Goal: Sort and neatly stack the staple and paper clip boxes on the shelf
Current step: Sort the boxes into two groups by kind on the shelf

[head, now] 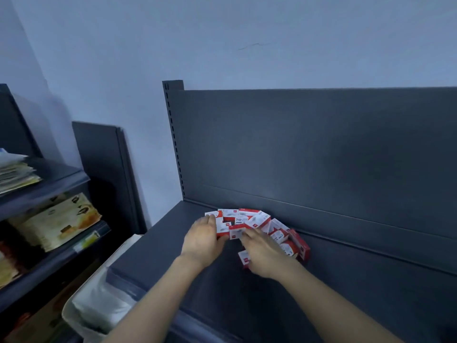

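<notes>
Several small red and white boxes [247, 220] lie in a loose, jumbled pile on the dark grey shelf [158, 246], against its back panel. My left hand [201, 240] rests at the pile's left side, fingers against the leftmost boxes. My right hand [264, 256] lies over the front of the pile, its fingertips touching one box [236, 233] at the centre. Another box [244, 259] pokes out from under the right palm. More boxes [296, 243] trail off to the right. Whether either hand grips a box is hidden.
The shelf's upright back panel [321, 154] rises behind the pile. To the left stands another rack [49, 184] holding stacked papers and packets. A pale bin with a white liner [99, 308] sits on the floor between the two racks.
</notes>
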Action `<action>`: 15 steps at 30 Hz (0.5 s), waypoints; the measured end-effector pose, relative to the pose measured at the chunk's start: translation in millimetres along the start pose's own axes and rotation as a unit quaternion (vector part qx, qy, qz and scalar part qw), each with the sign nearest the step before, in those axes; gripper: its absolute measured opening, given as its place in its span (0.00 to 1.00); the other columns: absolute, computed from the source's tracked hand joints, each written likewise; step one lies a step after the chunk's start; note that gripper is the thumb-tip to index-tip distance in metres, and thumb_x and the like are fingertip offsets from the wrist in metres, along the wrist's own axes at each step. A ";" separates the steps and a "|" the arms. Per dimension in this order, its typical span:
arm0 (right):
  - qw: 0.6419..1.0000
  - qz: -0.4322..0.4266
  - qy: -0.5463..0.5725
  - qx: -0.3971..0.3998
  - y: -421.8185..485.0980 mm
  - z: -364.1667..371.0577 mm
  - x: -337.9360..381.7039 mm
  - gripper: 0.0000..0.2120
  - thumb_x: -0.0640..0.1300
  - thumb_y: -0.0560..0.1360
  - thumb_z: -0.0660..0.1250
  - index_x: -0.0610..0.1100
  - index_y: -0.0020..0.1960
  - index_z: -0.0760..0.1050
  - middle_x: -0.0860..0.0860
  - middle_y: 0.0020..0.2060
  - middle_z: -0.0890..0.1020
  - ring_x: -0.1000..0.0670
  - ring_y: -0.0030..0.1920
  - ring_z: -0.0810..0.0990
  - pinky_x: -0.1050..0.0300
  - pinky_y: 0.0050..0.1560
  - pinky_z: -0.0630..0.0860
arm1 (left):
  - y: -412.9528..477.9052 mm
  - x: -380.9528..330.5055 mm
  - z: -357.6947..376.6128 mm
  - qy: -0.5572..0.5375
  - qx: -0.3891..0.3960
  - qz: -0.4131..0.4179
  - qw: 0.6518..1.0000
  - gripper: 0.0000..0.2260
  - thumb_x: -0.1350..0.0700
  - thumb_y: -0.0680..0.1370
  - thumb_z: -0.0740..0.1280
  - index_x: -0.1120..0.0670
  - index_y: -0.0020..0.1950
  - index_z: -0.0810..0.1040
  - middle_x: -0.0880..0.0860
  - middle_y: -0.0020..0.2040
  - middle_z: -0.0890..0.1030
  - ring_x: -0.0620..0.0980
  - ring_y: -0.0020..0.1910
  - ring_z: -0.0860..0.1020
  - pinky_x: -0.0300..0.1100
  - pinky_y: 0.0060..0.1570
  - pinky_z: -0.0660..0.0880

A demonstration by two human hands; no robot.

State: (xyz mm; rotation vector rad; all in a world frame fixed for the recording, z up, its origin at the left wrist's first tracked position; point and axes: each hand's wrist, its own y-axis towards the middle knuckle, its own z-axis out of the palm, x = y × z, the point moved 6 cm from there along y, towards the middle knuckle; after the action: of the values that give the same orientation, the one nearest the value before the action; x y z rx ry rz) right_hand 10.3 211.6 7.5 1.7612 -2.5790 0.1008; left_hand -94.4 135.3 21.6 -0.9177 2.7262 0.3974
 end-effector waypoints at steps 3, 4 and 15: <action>0.998 -0.021 -0.048 0.045 13.5 14.4 3.1 0.24 0.39 0.73 0.65 0.39 0.68 0.66 0.43 0.65 0.66 0.44 0.64 0.64 0.50 0.65 0.66 | 5.9 27.8 12.0 -0.008 0.034 -0.036 0.999 0.23 0.46 0.75 0.65 0.54 0.66 0.68 0.52 0.64 0.74 0.51 0.64 0.71 0.43 0.61 0.70; 0.996 -0.023 -0.058 0.057 16.6 18.0 1.8 0.22 0.39 0.73 0.65 0.39 0.67 0.68 0.43 0.65 0.65 0.43 0.65 0.63 0.50 0.65 0.64 | 6.8 33.9 16.6 -0.005 0.048 -0.043 0.998 0.23 0.46 0.75 0.65 0.55 0.65 0.68 0.52 0.64 0.74 0.51 0.64 0.71 0.42 0.61 0.69; 0.993 -0.066 -0.054 0.084 24.7 31.0 18.2 0.25 0.52 0.76 0.64 0.41 0.69 0.66 0.42 0.68 0.66 0.42 0.69 0.62 0.44 0.70 0.59 | 13.2 54.8 45.0 0.034 0.096 0.014 0.995 0.17 0.47 0.76 0.64 0.52 0.63 0.72 0.51 0.59 0.75 0.50 0.58 0.73 0.41 0.56 0.71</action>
State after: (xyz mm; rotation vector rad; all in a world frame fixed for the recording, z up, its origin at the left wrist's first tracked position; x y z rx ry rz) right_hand -18.7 201.6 -23.6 2.0436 -2.5868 0.2329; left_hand -139.0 129.9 -34.9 -0.8574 2.7800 0.1064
